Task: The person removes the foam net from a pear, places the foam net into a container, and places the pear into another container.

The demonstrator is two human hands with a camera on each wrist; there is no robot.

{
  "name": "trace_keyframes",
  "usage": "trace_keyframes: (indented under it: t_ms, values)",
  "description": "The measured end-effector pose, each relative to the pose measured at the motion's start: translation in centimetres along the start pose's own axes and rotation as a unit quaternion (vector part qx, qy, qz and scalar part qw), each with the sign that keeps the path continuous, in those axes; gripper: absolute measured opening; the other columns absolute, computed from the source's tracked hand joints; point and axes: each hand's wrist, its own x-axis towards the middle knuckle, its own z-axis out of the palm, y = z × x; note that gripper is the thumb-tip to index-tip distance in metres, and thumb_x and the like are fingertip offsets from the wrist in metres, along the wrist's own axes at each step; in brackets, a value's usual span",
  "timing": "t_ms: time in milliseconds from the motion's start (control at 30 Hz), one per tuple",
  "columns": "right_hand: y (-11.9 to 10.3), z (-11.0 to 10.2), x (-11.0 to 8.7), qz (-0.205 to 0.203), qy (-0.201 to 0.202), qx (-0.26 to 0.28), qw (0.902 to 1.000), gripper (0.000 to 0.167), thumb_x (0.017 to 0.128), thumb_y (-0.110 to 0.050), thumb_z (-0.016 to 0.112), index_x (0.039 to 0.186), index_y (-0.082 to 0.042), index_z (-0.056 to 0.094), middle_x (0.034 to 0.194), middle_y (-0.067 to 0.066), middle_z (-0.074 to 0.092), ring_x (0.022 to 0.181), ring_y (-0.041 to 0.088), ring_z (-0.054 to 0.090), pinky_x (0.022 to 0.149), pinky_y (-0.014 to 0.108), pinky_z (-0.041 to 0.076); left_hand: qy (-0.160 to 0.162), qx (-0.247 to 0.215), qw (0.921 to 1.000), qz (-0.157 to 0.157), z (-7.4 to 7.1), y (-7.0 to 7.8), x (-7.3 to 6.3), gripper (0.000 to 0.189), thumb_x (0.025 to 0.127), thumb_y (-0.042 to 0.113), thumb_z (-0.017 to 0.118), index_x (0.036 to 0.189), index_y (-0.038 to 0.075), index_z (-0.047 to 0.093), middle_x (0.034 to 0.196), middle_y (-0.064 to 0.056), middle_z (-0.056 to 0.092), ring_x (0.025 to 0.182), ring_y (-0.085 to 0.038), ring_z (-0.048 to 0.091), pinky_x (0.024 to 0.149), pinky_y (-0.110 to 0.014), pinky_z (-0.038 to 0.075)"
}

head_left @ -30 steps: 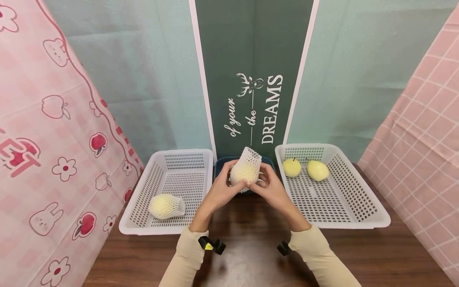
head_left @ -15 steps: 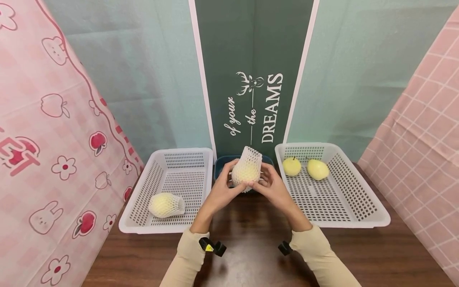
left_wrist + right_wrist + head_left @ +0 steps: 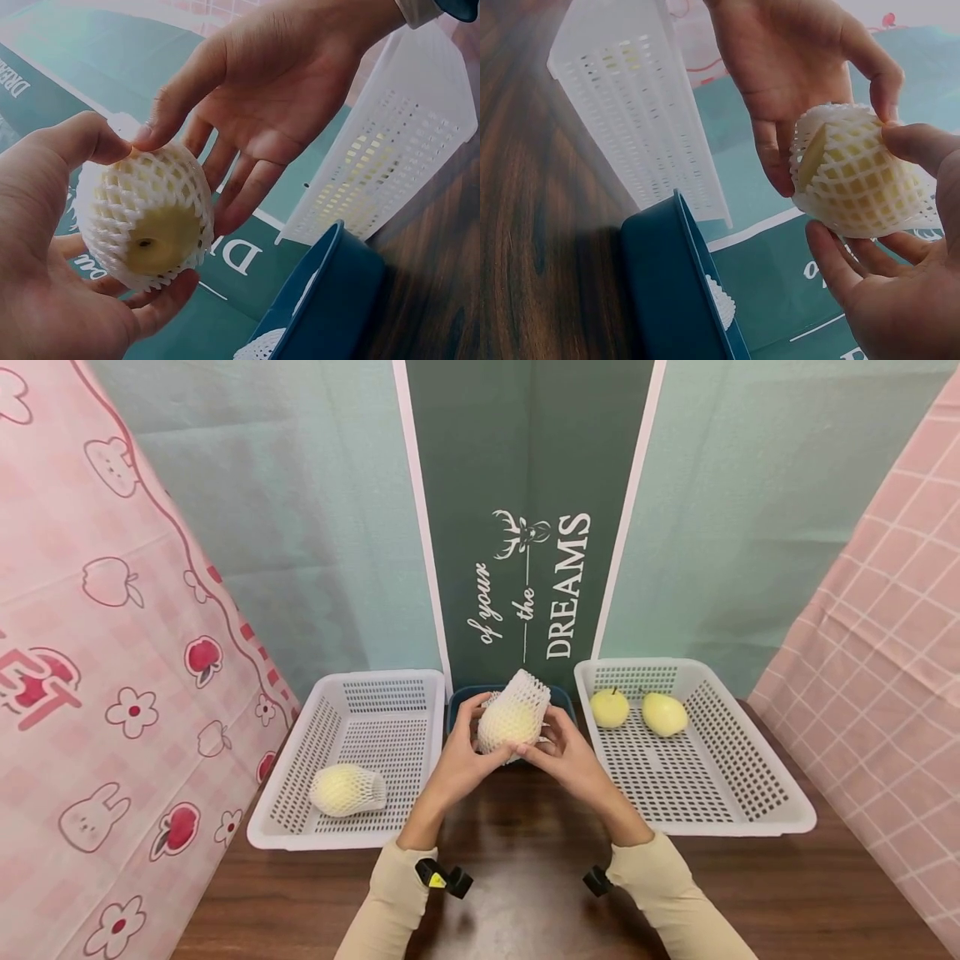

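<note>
Both hands hold a yellow pear (image 3: 512,718) in a white foam net sleeve, raised over the blue bin (image 3: 460,700). My left hand (image 3: 463,762) grips its left side, and my right hand (image 3: 567,762) grips its right side, thumbs close together on the near face. The sleeve's loose end points up and right. In the left wrist view, the pear's bottom (image 3: 161,241) shows bare through the sleeve opening, with a dark spot. A second sleeved pear (image 3: 343,790) lies in the left white basket (image 3: 258,827).
On the right, a white perforated basket (image 3: 797,814) holds two bare yellow pears, one round (image 3: 610,709) and one longer (image 3: 664,716). White foam netting (image 3: 721,301) lies in the blue bin. Dark wooden table (image 3: 525,885) lies below; cloths hang behind and at both sides.
The sleeved pear has tilted slightly, its loose sleeve end leaning further right and its body shifting a little left. Both hands keep hold of it; the basket contents stay the same.
</note>
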Motion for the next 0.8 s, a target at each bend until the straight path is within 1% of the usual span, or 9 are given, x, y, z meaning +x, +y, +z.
trace_keyframes:
  t_ms: [100,167,300,367,467,567,633,700,800]
  values:
    - [0.17,0.1,-0.06,-0.004,-0.001,-0.002,1.0,0.076,0.098,-0.003,0.075,0.159,-0.003,0.03,0.156,0.024,0.046,0.132,0.014,0.058,0.104,0.029,0.054,0.006,0.006,0.9999,-0.009,-0.05,-0.1,-0.08,0.086,0.091,0.023,0.08,0.163,0.017,0.032,0.147,-0.016,0.052,0.116,-0.029,0.062,0.093,-0.039,0.054]
    - [0.29,0.17,-0.09,-0.004,-0.002,0.001,1.0,0.079,0.098,-0.002,0.075,0.161,-0.004,0.028,0.158,0.024,0.045,0.134,0.015,0.058,0.106,0.03,0.054,0.009,0.004,0.9999,-0.012,-0.06,-0.15,-0.07,0.086,0.091,0.023,0.08,0.162,0.015,0.032,0.148,-0.017,0.051,0.118,-0.031,0.062,0.096,-0.041,0.054]
    - [0.47,0.31,-0.11,-0.002,-0.005,0.009,0.9999,0.082,0.098,-0.003,0.074,0.163,-0.006,0.024,0.161,0.024,0.043,0.137,0.02,0.057,0.106,0.027,0.053,0.021,-0.013,0.9997,-0.011,-0.05,-0.2,0.04,0.085,0.091,0.021,0.08,0.162,0.013,0.033,0.149,-0.018,0.05,0.122,-0.032,0.061,0.101,-0.044,0.053]
    - [0.55,0.35,-0.13,-0.003,-0.005,0.009,0.9999,0.081,0.099,-0.004,0.073,0.163,-0.005,0.024,0.161,0.024,0.043,0.137,0.019,0.057,0.107,0.026,0.053,0.026,-0.03,0.9992,-0.007,-0.09,-0.19,0.08,0.083,0.091,0.02,0.079,0.16,0.014,0.034,0.149,-0.018,0.05,0.125,-0.031,0.06,0.102,-0.042,0.052]
    - [0.66,0.38,-0.15,-0.003,0.0,0.007,1.0,0.078,0.1,-0.005,0.072,0.162,-0.005,0.025,0.16,0.023,0.044,0.136,0.014,0.056,0.108,0.026,0.052,0.03,-0.064,0.9975,0.001,-0.16,-0.17,0.05,0.077,0.092,0.015,0.077,0.158,0.012,0.036,0.15,-0.019,0.049,0.129,-0.03,0.056,0.099,-0.035,0.052]
    - [0.63,0.5,-0.18,0.001,0.009,0.009,0.9999,0.076,0.1,-0.005,0.072,0.162,-0.005,0.026,0.159,0.022,0.047,0.134,0.009,0.055,0.108,0.023,0.05,0.032,-0.099,0.9946,0.007,-0.19,-0.16,0.06,0.069,0.094,0.011,0.075,0.154,0.008,0.04,0.15,-0.019,0.048,0.127,-0.028,0.054,0.096,-0.028,0.052]
    - [0.58,0.62,-0.19,0.006,0.014,0.015,0.9998,0.076,0.1,-0.005,0.072,0.161,-0.005,0.026,0.159,0.022,0.048,0.135,0.008,0.055,0.107,0.021,0.05,0.033,-0.114,0.9929,0.012,-0.18,-0.17,0.09,0.066,0.094,0.008,0.074,0.151,0.005,0.042,0.15,-0.019,0.049,0.127,-0.026,0.054,0.096,-0.023,0.052]
    - [0.52,0.77,-0.21,0.013,0.019,0.021,0.9995,0.077,0.1,-0.005,0.072,0.161,-0.006,0.027,0.158,0.022,0.048,0.135,0.01,0.056,0.105,0.019,0.051,0.03,-0.126,0.9914,0.018,-0.16,-0.15,0.12,0.063,0.095,0.005,0.073,0.15,0.003,0.043,0.15,-0.02,0.049,0.127,-0.025,0.054,0.097,-0.02,0.052]
    - [0.55,0.92,-0.24,0.024,0.027,0.028,0.999,0.075,0.1,-0.005,0.071,0.161,-0.005,0.027,0.159,0.023,0.047,0.137,0.019,0.056,0.101,0.019,0.053,0.016,-0.143,0.9892,0.025,-0.14,-0.09,0.14,0.065,0.095,0.003,0.072,0.153,0.003,0.042,0.153,-0.019,0.047,0.129,-0.024,0.054,0.099,-0.02,0.052]
